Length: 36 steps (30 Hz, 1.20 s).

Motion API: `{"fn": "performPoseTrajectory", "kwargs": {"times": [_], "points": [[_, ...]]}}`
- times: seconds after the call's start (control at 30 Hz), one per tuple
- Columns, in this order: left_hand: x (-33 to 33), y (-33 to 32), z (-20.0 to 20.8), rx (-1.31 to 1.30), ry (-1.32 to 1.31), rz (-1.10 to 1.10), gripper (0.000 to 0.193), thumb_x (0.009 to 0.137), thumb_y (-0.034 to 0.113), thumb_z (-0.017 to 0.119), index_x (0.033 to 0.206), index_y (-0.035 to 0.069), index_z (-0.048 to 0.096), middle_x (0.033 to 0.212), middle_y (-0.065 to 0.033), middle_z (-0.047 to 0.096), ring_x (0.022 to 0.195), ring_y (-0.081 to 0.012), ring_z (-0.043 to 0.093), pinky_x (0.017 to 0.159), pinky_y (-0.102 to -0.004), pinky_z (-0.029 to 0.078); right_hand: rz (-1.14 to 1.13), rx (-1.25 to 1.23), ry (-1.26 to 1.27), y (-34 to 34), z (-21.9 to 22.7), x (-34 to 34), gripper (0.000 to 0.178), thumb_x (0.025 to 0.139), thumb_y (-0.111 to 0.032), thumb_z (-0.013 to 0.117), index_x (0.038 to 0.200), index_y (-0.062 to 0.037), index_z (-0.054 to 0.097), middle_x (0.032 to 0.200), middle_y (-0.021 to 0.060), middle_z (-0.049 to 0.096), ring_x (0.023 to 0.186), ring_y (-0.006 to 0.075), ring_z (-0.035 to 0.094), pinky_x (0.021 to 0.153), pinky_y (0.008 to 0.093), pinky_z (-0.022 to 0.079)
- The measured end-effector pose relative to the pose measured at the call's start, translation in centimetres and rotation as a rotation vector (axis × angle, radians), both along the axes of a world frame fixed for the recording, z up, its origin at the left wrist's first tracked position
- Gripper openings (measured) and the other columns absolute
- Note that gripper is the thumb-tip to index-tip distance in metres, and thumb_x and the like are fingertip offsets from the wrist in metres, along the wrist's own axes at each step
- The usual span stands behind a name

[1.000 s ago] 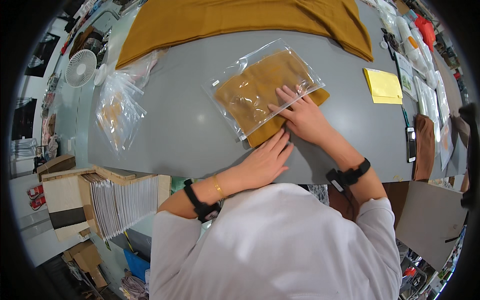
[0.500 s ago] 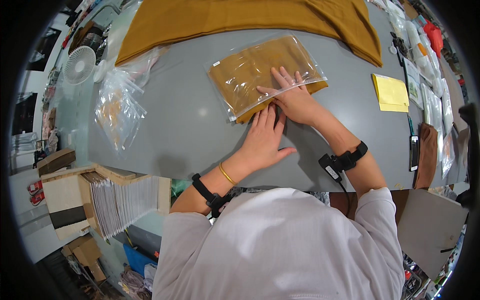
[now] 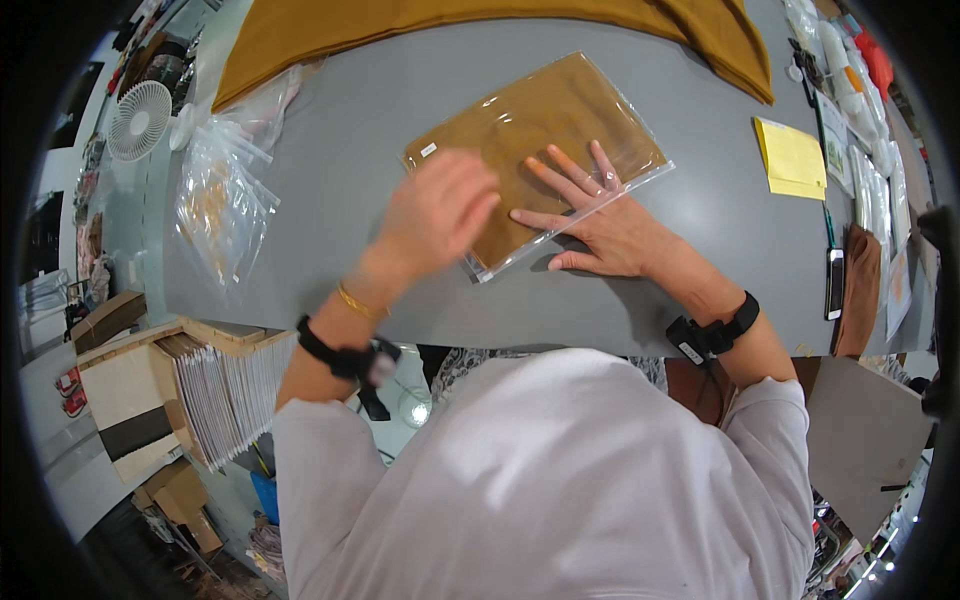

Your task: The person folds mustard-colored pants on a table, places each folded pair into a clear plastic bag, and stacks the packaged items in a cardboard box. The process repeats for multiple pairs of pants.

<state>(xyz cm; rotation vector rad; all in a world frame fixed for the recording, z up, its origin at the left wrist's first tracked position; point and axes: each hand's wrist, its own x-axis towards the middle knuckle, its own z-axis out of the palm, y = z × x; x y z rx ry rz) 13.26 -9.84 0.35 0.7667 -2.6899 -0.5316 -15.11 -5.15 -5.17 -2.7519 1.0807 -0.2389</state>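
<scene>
While resting spread right hand (image 3: pixel 615 230), gripping nothing, against clear bag (image 3: pixel 510 135) of mustard cloth (image 3: pixel 570 105) on grey table (image 3: pixel 335 190), holds left hand (image 3: pixel 435 208) half-curled over bag's left edge. Too blurred to tell left grip.

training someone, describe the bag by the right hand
On the grey table, in front of the big mustard cloth, lies a clear bag. Unlike the crumpled bags at left, it is flat, filled with mustard fabric, the right hand across its edge.
</scene>
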Motion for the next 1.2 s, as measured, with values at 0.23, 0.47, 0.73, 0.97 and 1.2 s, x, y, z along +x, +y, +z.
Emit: {"fn": "performPoseTrajectory", "kwargs": {"times": [0.23, 0.47, 0.73, 0.97, 1.2], "points": [[-0.3, -2.5, -5.1, -0.104, -0.066, -0.154, 0.065, 0.098, 0.032, 0.063, 0.154, 0.004, 0.046, 0.164, -0.021, 0.037, 0.156, -0.0366, 0.03, 0.129, -0.0559, 0.019, 0.103, -0.014, -0.032, 0.0, -0.6, 4.4, 0.074, 0.09, -0.082, 0.047, 0.15, -0.0398, 0.055, 0.167, 0.0146, 0.032, 0.157, 0.0428, 0.022, 0.122, 0.0766, 0.007], [-0.8, -1.6, -5.0, -0.053, -0.141, -0.058, 0.073, 0.097, 0.047, 0.063, 0.159, 0.015, 0.044, 0.171, -0.0168, 0.027, 0.159, -0.0382, 0.019, 0.126, -0.0658, 0.006, 0.005, -0.023, -0.033, 1.5, 0.0, 3.2, 0.076, 0.088, -0.083, 0.05, 0.15, -0.0399, 0.056, 0.168, 0.0201, 0.027, 0.157, 0.0472, 0.017, 0.121, 0.0766, 0.006], [-0.9, -0.8, -5.8, -0.214, -0.209, -0.022, 0.077, 0.095, 0.061, 0.062, 0.159, 0.024, 0.045, 0.172, -0.0158, 0.024, 0.16, -0.0373, 0.016, 0.123, -0.0718, 0.007, -0.139, -0.111, 0.05, 1.7, 0.3, -2.2, 0.071, 0.09, -0.079, 0.052, 0.149, -0.0399, 0.056, 0.169, 0.0131, 0.031, 0.157, 0.0461, 0.018, 0.121, 0.0769, 0.01], [-1.4, -0.3, -5.4, -0.262, -0.293, 0.017, 0.072, 0.095, 0.062, 0.061, 0.156, 0.025, 0.05, 0.17, -0.0172, 0.029, 0.158, -0.0385, 0.021, 0.122, -0.0709, 0.012, -0.31, -0.062, -0.083, 3.6, 2.6, -4.4, 0.058, 0.089, -0.033, 0.078, 0.142, -0.0142, 0.061, 0.152, 0.0097, 0.055, 0.144, 0.0331, 0.049, 0.119, 0.0478, 0.042], [2.2, 2.7, -2.0, 0.191, -0.321, -0.087, 0.045, 0.088, 0.029, 0.079, 0.123, 0.003, 0.065, 0.132, -0.0154, 0.062, 0.126, -0.0363, 0.057, 0.106, -0.0464, 0.048, -0.408, -0.163, 0.054, -0.1, -0.9, -5.1, 0.086, 0.101, -0.061, 0.056, 0.16, -0.0024, 0.036, 0.169, 0.018, 0.029, 0.159, 0.0335, 0.023, 0.129, 0.0436, 0.024]]}}
